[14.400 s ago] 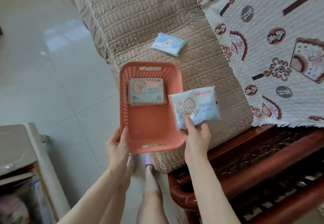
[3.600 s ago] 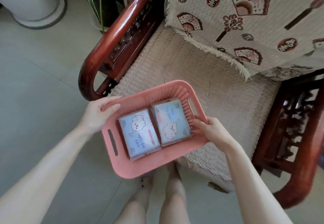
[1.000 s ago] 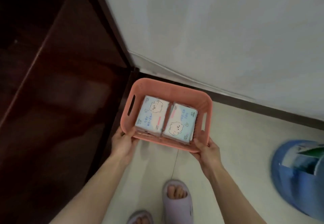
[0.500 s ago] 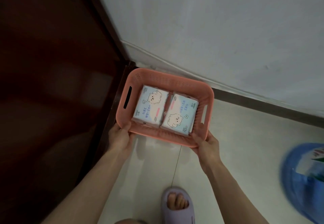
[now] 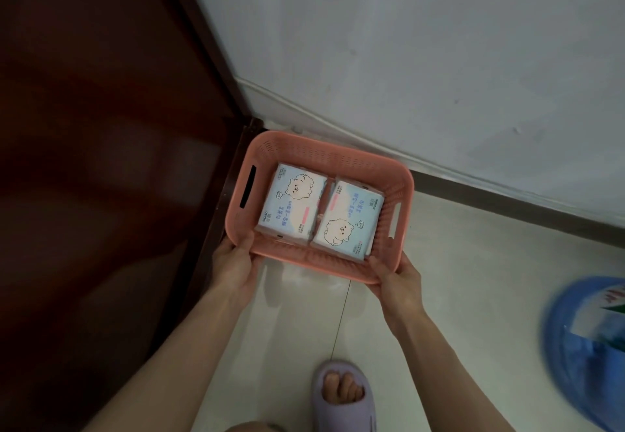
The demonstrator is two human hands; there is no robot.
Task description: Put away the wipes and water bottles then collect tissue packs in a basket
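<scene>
Head view: at the bottom edge, a foot in a lilac slipper (image 5: 343, 397) stands on the pale tiled floor (image 5: 456, 279). At the lower right edge lies a blurred blue plastic bag (image 5: 581, 347) with something white and green showing in it. Two bare forearms reach up from the bottom of the frame towards its centre. The left hand (image 5: 235, 264) grips the near left corner of a pink plastic basket (image 5: 318, 264), its thumb hooked over the rim and its fingers curled out of sight beneath. The right hand (image 5: 399, 282) grips the near right corner in the same way, thumb on the rim. The basket sits in the middle of the frame, low over the floor; whether it touches the floor cannot be told. Inside it two tissue packs lie flat, side by side and touching: the left tissue pack (image 5: 292, 205) and the right tissue pack (image 5: 346, 218), both pale blue with a fluffy cartoon animal printed on top. The basket's left side is just beside a dark reddish wooden panel (image 5: 101, 161) filling the left of the frame. Beyond the basket, a dark baseboard (image 5: 507, 201) runs along a white wall (image 5: 406, 42) across the upper right.
</scene>
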